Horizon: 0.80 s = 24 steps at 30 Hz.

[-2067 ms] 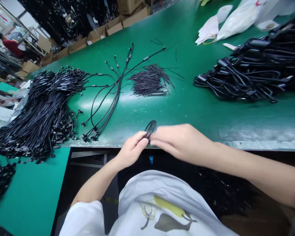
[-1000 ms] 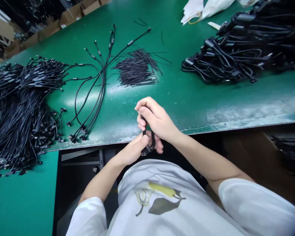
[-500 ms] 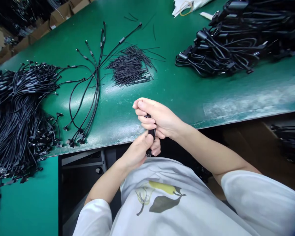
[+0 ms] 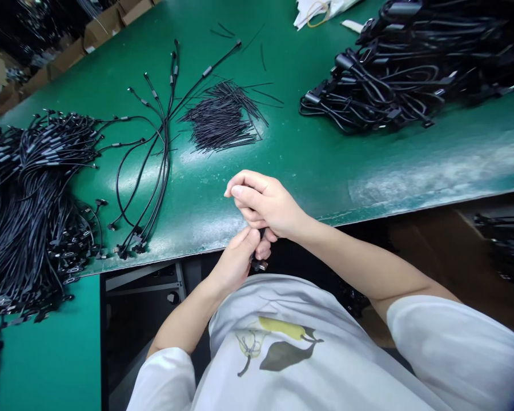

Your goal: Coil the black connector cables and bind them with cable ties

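Just off the table's front edge, my left hand (image 4: 239, 255) is closed around a folded black cable (image 4: 259, 265). A metal plug end of that cable pokes out below the fingers. My right hand (image 4: 268, 202) sits directly above, its lower fingers curled on the upper part of the cable. Its thumb and index finger are pinched together; whether a thin tie lies between them is too small to see. Most of the cable is hidden by both hands. Beyond them on the green table lies a pile of short black twist ties (image 4: 223, 117).
Several loose black cables (image 4: 165, 148) lie left of the ties. A large heap of cables (image 4: 29, 200) covers the far left. Bundled cables (image 4: 381, 85) are piled at the right, near a white bag (image 4: 321, 10). Cardboard boxes (image 4: 103, 28) line the back left.
My right hand has turned and closed further over the cable, covering more of it. The plug end below my left hand now shows more. The view has shifted slightly.
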Each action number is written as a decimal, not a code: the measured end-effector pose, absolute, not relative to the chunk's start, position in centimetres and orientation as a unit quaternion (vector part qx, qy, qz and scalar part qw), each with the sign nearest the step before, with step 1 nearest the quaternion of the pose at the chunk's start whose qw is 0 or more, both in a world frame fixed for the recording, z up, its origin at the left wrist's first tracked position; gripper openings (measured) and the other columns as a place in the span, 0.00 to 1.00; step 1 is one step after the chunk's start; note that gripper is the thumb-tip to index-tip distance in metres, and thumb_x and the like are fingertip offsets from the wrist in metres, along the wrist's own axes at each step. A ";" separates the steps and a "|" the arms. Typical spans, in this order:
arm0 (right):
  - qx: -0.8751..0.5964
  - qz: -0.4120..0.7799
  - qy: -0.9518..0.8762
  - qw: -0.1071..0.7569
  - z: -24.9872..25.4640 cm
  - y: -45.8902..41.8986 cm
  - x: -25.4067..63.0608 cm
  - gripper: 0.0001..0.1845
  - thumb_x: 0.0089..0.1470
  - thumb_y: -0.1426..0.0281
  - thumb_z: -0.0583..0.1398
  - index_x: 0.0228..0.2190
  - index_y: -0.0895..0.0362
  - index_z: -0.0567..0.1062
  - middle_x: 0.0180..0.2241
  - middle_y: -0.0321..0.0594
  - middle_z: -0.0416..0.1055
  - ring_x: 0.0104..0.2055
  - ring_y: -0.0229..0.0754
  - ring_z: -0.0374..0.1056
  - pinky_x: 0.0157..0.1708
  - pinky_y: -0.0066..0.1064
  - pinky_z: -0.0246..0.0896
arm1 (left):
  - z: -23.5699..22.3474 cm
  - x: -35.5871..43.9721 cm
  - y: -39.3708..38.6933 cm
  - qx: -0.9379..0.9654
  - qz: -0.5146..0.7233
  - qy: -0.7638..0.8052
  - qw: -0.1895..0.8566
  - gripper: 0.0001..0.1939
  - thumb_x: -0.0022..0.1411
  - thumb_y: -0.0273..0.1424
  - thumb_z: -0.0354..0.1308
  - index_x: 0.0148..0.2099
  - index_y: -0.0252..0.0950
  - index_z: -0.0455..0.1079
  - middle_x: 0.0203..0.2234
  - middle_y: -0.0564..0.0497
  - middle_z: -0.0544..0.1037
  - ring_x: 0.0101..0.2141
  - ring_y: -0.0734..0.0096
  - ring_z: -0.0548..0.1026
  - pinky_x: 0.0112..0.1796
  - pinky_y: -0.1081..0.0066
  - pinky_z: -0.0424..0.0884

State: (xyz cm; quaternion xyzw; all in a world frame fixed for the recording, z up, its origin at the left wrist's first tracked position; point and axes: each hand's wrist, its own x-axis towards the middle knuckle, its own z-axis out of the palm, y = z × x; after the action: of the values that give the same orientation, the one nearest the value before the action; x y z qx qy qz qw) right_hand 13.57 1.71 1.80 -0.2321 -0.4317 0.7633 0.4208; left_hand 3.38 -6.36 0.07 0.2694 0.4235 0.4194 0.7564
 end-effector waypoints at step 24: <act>-0.064 -0.102 -0.987 0.111 0.8 2.9 18.1 0.12 0.64 0.74 0.48 0.28 0.58 0.65 0.24 0.36 0.62 0.24 0.38 0.58 0.22 0.34 0.40 | -1.4 -1.6 -5.1 0.446 0.231 0.481 0.719 0.20 0.66 0.49 0.44 0.36 0.37 0.58 0.19 0.61 0.58 0.18 0.80 0.58 0.21 0.76 0.60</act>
State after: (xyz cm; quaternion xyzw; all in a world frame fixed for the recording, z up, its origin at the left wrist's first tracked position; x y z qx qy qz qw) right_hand 18.07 2.90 0.81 -0.0640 -0.9866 -0.1019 0.1105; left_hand -1.59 -5.08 -1.39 0.4455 0.4806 0.2314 0.7190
